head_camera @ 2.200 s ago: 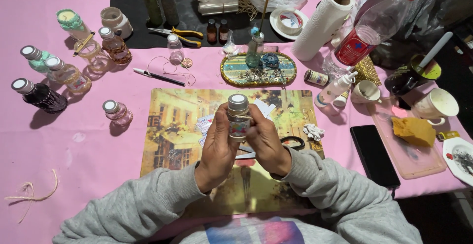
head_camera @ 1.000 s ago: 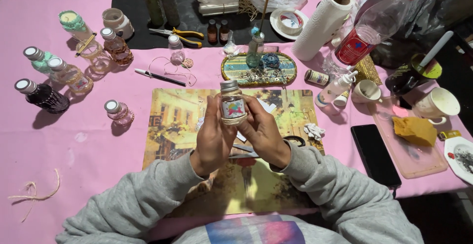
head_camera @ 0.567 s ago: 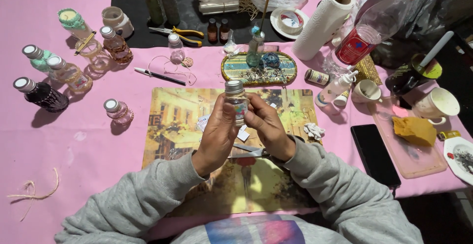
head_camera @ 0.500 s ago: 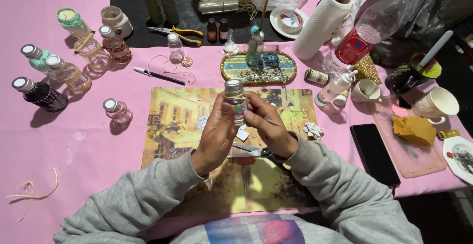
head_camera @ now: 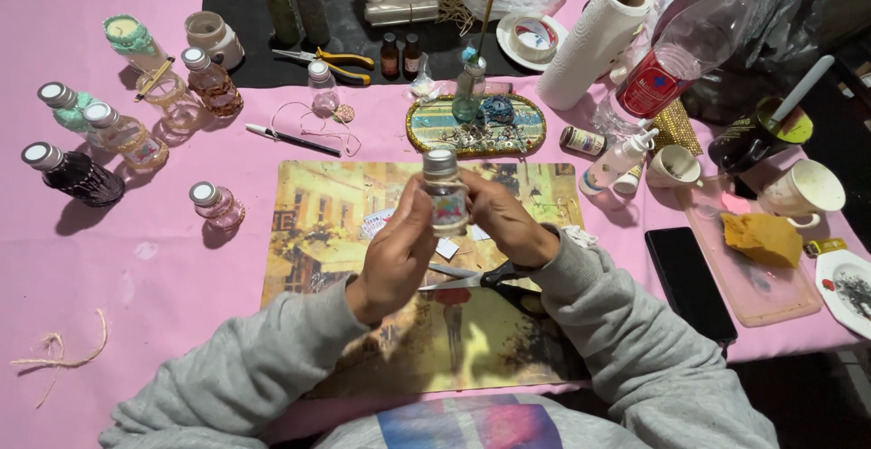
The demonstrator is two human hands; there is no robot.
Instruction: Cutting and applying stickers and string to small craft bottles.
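Small clear glass bottle (head_camera: 445, 197) with silver screw cap, held upright above picture placemat (head_camera: 318, 204), pinched between left hand (head_camera: 396, 254) and right hand (head_camera: 501, 218), black-handled scissors (head_camera: 490, 278) beneath.

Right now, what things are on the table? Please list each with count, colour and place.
bottle: 1, clear, silver cap, held over mat
mat: 1, yellowish picture, centre
scissors: 1, black handles, on mat
small bottles: several, capped, left side
pliers: 1, yellow handles, black cloth
paper roll: 1, white, upper right
phone: 1, black, right of mat
sponge: 1, yellow, pink tray
twine: 1 piece, beige, lower left
left hand: grips bottle
right hand: touches bottle
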